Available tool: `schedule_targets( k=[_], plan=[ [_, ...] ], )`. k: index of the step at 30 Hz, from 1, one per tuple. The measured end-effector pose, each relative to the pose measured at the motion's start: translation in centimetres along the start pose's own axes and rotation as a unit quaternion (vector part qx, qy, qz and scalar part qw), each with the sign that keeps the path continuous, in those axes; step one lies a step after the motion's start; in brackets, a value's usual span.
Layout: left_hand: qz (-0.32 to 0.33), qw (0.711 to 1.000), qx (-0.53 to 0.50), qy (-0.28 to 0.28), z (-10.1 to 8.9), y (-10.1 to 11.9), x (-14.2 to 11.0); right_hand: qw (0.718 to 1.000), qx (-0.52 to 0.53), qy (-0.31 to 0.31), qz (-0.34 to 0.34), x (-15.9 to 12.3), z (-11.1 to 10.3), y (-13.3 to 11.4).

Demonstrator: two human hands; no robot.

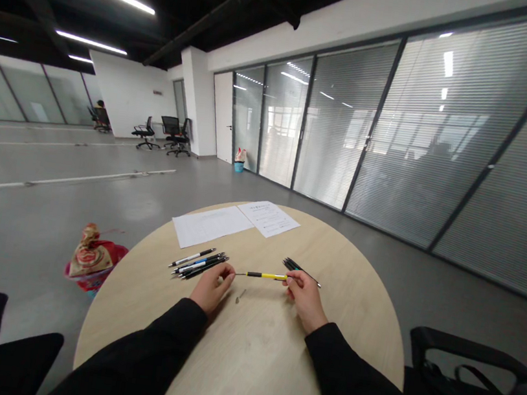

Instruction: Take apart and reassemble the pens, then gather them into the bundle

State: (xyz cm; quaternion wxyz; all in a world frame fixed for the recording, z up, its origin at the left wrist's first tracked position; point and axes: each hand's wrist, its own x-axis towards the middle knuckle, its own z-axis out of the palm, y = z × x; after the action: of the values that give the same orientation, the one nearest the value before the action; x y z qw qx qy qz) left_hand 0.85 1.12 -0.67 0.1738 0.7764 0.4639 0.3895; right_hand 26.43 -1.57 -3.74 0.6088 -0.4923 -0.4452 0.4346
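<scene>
My right hand [304, 298] pinches the right end of a yellow pen [272, 276] with a black grip, held level above the table. From the pen's left end sticks out a thin dark pen refill [239, 274], its outer end between the closed fingertips of my left hand [214, 287]. Just below, a small pointed grey piece [238, 298], like a pen tip, lies on the wood; its exact kind is too small to tell. Beside my left hand is a pile of several pens [200, 265], white, black and blue. Some dark pens [292, 265] lie behind my right hand.
Two sheets of paper, a blank-looking one [211, 224] and a printed one [269, 218], lie at the far side of the round wooden table [269, 368]. A bagged bin [94, 259] stands on the floor at left. Black chairs [471, 357] flank the table.
</scene>
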Motion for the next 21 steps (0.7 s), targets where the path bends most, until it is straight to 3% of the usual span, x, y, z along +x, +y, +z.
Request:
schedule_targets(
  k=[7, 21],
  plan=[
    [0.009, 0.999, -0.014, -0.047, 0.03, 0.6, -0.11, 1.0, 0.005, -0.024, 0.01, -0.36, 0.32, -0.26],
    [0.006, 0.998, -0.016, -0.062, -0.14, 0.82, -0.04, 0.999, -0.009, -0.047, -0.003, -0.11, 0.12, 0.39]
  ],
)
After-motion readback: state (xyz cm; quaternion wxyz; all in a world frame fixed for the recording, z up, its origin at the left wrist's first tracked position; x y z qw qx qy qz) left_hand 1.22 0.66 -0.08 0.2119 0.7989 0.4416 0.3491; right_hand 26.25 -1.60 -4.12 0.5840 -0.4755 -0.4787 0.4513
